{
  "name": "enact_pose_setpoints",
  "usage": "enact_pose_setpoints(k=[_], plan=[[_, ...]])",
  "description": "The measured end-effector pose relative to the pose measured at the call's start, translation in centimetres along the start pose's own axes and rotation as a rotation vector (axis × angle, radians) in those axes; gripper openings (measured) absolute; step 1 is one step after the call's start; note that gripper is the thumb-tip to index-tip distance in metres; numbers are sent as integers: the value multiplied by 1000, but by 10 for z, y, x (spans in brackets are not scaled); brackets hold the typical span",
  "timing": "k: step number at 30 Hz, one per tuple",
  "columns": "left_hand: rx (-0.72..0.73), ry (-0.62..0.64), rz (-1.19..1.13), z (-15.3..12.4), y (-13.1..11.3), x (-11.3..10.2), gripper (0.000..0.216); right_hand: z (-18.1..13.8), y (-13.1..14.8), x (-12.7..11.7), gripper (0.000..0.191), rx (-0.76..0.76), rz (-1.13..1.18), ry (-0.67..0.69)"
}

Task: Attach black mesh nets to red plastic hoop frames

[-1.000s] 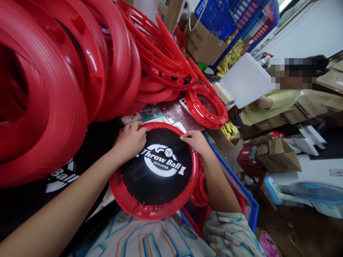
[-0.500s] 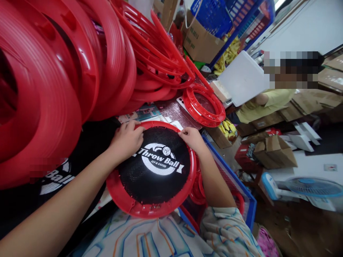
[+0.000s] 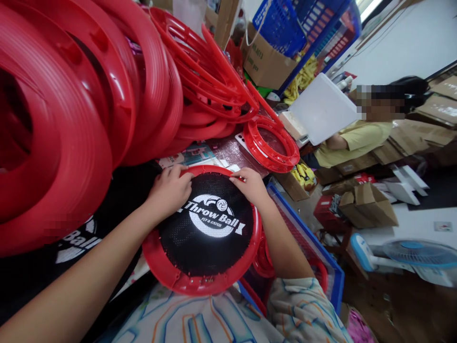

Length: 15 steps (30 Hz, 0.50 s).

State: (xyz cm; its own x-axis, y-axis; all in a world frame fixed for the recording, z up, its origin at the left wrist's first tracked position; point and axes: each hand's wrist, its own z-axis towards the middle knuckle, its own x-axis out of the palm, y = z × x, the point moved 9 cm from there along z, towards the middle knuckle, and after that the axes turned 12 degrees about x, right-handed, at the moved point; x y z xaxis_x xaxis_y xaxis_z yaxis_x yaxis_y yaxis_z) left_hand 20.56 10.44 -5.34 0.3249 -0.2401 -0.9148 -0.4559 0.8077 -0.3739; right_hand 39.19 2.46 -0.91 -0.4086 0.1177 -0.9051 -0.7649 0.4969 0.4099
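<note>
A red plastic ring frame (image 3: 167, 274) lies in front of me, covered by a black mesh disc (image 3: 205, 245) printed "Throw Ball". My left hand (image 3: 167, 190) rests on the far left rim, fingers curled and pressed on the mesh edge. My right hand (image 3: 252, 186) sits at the far right rim, fingertips pinched on the mesh edge where it meets the frame. Both forearms reach across the disc's sides.
Tall stacks of red ring frames (image 3: 89, 95) tower at the left and back. A single red ring (image 3: 271, 143) lies beyond. A blue crate (image 3: 314, 247) with red parts stands at my right. Another person in a yellow shirt (image 3: 357, 140) sits beyond, among cardboard boxes (image 3: 367, 207) and a fan (image 3: 417, 255).
My right hand has slid leftward along the far rim toward my left hand. The left hand has barely moved.
</note>
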Motion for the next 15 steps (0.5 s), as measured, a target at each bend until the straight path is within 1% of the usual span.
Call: enact_pose_setpoints(k=[4, 9, 15], plan=[[-1, -3, 10, 0, 0, 0, 32, 7, 0, 9, 12, 25, -25, 43], [-3, -6, 16, 1, -2, -2, 31, 16, -12, 17, 23, 78, -52, 118], [0, -6, 12, 1, -2, -2, 31, 22, -20, 22, 24, 99, -85, 157]])
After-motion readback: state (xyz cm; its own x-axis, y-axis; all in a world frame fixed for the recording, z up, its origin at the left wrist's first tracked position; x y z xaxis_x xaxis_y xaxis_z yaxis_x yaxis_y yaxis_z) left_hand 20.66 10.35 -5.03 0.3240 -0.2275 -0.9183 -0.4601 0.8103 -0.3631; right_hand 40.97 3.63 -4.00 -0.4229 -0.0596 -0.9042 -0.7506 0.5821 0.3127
